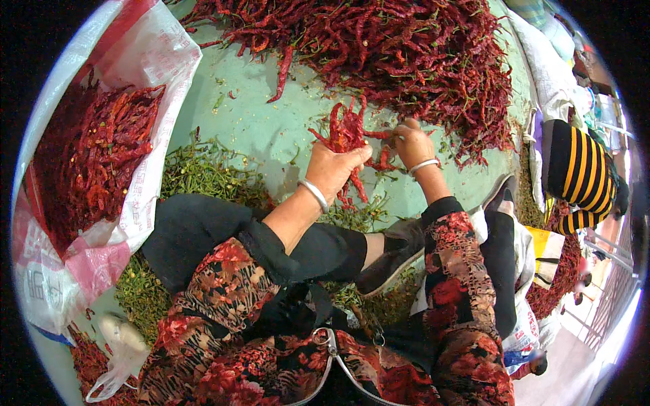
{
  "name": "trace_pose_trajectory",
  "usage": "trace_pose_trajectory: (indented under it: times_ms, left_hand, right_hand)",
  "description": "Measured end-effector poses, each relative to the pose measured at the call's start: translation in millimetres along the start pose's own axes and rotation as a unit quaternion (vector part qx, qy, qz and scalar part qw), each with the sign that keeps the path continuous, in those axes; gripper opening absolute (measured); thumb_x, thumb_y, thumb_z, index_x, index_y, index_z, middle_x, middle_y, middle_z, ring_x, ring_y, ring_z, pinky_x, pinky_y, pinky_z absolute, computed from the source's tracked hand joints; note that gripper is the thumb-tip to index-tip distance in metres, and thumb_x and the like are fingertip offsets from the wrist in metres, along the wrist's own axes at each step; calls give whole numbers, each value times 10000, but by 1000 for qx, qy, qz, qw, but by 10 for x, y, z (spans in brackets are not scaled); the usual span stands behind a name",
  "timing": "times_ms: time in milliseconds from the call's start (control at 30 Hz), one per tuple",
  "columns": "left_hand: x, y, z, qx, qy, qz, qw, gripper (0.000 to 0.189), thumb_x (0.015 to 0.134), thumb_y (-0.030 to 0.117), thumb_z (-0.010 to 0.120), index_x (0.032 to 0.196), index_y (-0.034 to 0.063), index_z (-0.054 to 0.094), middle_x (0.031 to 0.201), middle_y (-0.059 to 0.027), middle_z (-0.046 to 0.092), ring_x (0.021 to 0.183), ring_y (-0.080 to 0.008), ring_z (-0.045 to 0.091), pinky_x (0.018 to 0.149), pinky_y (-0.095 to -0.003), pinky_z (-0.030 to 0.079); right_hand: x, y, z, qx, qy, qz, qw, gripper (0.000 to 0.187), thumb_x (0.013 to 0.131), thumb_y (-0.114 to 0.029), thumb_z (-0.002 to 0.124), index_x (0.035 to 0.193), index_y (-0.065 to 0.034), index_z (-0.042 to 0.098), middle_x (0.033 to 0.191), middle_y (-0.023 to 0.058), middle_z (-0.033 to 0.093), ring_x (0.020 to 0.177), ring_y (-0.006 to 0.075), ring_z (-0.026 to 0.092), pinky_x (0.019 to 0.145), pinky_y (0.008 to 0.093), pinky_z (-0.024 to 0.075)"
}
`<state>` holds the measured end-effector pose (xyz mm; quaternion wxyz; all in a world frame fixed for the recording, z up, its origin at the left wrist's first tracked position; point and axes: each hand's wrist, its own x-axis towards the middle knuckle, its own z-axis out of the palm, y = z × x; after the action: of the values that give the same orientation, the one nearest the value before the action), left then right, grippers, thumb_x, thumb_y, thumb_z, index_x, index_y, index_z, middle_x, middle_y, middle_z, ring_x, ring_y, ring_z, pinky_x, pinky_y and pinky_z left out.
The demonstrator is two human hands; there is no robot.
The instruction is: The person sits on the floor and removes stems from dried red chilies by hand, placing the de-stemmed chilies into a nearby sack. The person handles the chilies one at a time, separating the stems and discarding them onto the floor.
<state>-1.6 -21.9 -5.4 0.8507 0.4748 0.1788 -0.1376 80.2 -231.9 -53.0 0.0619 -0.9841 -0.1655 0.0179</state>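
Observation:
My left hand (pixel 335 165) is closed around a bunch of dried red chillies (pixel 349 127), whose ends stick out above and below the fist. Close to its right, my right hand (pixel 414 144) pinches at the end of a dried chilli (pixel 378 135) that reaches across from the bunch. A few more chillies (pixel 385 160) show in the gap between the hands. Just beyond both hands spreads a large heap of dried red chillies (pixel 406 61) on a pale green sheet (pixel 244 96). Green chilli stems (pixel 213 172) lie piled beside my left knee.
An open woven plastic sack (pixel 172 86) on the left holds dried chillies (pixel 101 157). More stems (pixel 142 294) and a plastic bag (pixel 119 340) lie lower left. My shoe (pixel 391 259) is below the hands. At right sits a person in a striped top (pixel 579 167), near white sacks (pixel 548 76).

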Motion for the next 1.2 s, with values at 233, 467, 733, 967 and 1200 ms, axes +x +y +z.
trace_pose_trajectory:
  times_ms: [233, 467, 733, 967, 1200]
  left_hand:
    - [-79, -94, 6, -7, -3, 28, 1000, 107, 771, 112, 589, 703, 29, 584, 593, -25, 553, 504, -101, 489, 464, -241, 380]
    - [-46, -59, 11, 13, -14, -21, 1000, 100, 738, 101, 605, 702, 9, 589, 585, -25, 566, 527, -110, 520, 516, -252, 404]
    - [88, -98, 25, 78, -7, 54, 995, 108, 759, 116, 596, 786, 13, 582, 675, -13, 589, 612, -87, 525, 564, -249, 426]
    - [-103, -96, 40, 169, -147, 159, 961, 192, 756, 78, 591, 930, 13, 542, 769, 12, 573, 685, -69, 491, 616, -248, 418]
    - [-249, -172, 52, 285, -261, 196, 901, 162, 719, 60, 585, 879, 46, 564, 691, -74, 568, 637, -154, 528, 625, -290, 426]
  right_hand:
    - [-367, 163, -242, 208, 86, 161, 961, 141, 732, -170, 594, 761, -33, 612, 707, 152, 608, 670, 287, 592, 595, 348, 465]
    - [322, 273, 13, 141, 90, 286, 943, 404, 671, -347, 652, 771, 43, 625, 716, 189, 612, 671, 300, 595, 626, 369, 460]
    - [-218, -328, -226, 713, 9, 307, 631, 147, 758, -146, 638, 697, -50, 545, 541, -7, 480, 448, 67, 403, 407, 213, 313]
    - [-730, -1037, -519, 819, 27, 233, 524, 93, 802, -119, 588, 737, -78, 536, 585, -25, 456, 446, 56, 328, 407, 203, 262]
    - [-1139, -888, -673, 803, 52, 279, 524, 210, 860, -211, 500, 703, -74, 527, 576, 32, 504, 443, 109, 400, 408, 244, 313]
